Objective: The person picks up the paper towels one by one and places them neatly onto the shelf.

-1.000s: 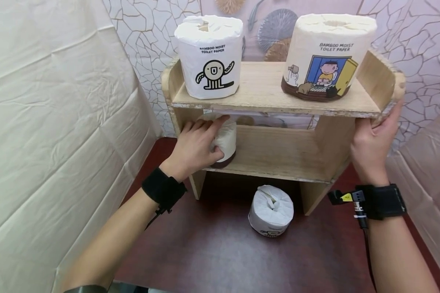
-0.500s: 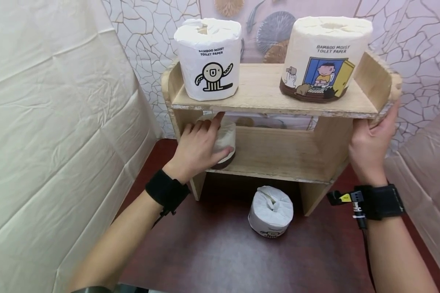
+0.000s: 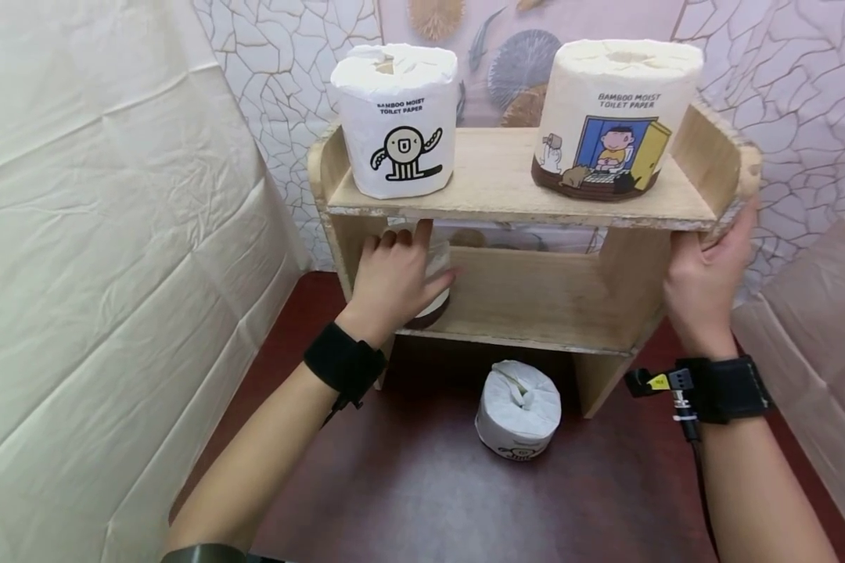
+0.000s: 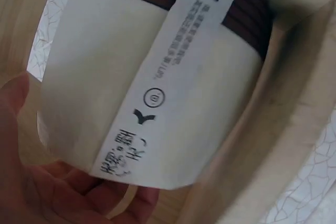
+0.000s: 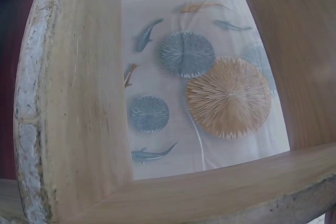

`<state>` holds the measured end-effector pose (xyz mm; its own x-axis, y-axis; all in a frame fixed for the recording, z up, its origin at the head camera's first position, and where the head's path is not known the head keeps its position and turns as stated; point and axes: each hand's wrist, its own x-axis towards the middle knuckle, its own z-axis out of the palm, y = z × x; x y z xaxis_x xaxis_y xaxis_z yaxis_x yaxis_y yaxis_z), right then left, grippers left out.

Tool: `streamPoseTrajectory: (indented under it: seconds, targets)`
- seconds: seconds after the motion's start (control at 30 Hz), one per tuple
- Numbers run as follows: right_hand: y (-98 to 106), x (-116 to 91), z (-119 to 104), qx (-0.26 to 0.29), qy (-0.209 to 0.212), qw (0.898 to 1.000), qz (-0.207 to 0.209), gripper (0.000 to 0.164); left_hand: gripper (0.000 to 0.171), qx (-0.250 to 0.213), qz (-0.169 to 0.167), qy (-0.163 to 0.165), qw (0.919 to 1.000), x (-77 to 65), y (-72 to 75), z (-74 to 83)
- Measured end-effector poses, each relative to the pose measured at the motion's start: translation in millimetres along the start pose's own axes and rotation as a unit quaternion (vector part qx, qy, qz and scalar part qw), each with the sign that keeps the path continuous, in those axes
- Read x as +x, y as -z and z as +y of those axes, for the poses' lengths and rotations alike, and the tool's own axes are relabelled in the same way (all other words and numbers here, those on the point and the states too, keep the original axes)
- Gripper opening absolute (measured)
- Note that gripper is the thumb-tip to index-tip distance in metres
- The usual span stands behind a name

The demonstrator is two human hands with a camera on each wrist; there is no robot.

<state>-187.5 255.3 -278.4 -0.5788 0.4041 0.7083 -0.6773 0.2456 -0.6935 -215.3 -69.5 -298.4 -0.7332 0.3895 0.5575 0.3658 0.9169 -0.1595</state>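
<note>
On the lower board at the left stands a cream toilet roll (image 4: 105, 66) with a brown striped base band, partly covered by my left hand (image 3: 394, 281) in the head view. The fingers of that hand rest at the roll's top, and the thumb stretches out, apart from its side. A white paper label runs down the wrapper in the left wrist view. My right hand (image 3: 706, 293) grips the right side of the wooden shelf (image 3: 514, 213), below its raised end. Some fingers there are hidden behind the panel.
A white toilet roll (image 3: 397, 117) and a cream one (image 3: 616, 117) stand on the top board. Another white roll (image 3: 519, 407) is on the dark red table (image 3: 422, 500), below the lower board. Pale cloth (image 3: 113, 234) hangs at the left.
My left thumb has straightened away from the roll, and the left hand has shifted slightly right. The view has tilted a little. My right hand keeps its grip on the shelf.
</note>
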Motion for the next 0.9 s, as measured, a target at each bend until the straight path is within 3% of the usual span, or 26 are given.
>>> streamPoseTrajectory:
  seconds: [0.23, 0.43, 0.57, 0.7, 0.77, 0.9]
  targets:
    - [-1.2, -5.5, -1.8, 0.037, -0.007, 0.999, -0.010, 0.057, 0.074, 0.057, 0.028, 0.020, 0.9978, 1.4, -6.8, 13.3]
    - [0.9, -1.7, -1.7, -0.004, 0.023, 1.000, -0.014, 0.054, 0.067, 0.065, 0.071, 0.051, 0.9941, 11.9, -9.4, 20.0]
    - [0.7, -0.6, -0.4, -0.013, 0.008, 1.000, -0.007, 0.054, 0.056, 0.057, 0.063, 0.070, 0.9939, 16.9, -9.5, 26.1]
    - [-0.5, -1.4, 0.1, 0.022, -0.004, 1.000, -0.006, 0.055, 0.045, 0.059, 0.045, 0.081, 0.9939, 19.0, -9.8, 29.7]
    - [-0.9, -1.8, -0.1, 0.038, -0.001, 0.999, -0.007, 0.056, 0.045, 0.062, 0.040, 0.082, 0.9939, 19.3, -9.2, 30.3]
    - [0.5, -1.7, 0.0, 0.017, 0.025, 0.999, -0.014, 0.054, 0.052, 0.057, 0.024, 0.079, 0.9949, 20.3, -7.3, 29.8]
